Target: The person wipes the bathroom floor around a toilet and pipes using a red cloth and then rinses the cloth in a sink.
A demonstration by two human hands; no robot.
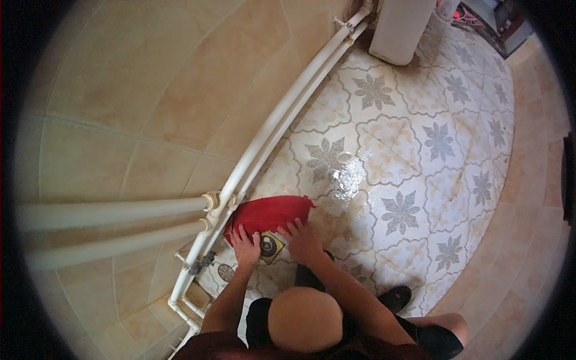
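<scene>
Left hand (245, 247), fingers spread, at drain's (269, 246) 9 o'clock | right hand (302, 241), fingers spread, 3 o'clock | both on near edge of red cloth (273, 212), drain's 12 o'clock, seemingly pressing evenly to control it

Left side blocked: white pipes (270, 132) run along the tiled wall (120, 132), right by the red cloth (270, 211). Wide passage right and ahead over the patterned floor (399, 144), up to a white upright unit (393, 36). Narrow gap between left hand (245, 246) and right hand (301, 242), over the floor drain (269, 246). Bare knee (305, 319) obstructs bodyward; black shoe (395, 298) lower right.
</scene>
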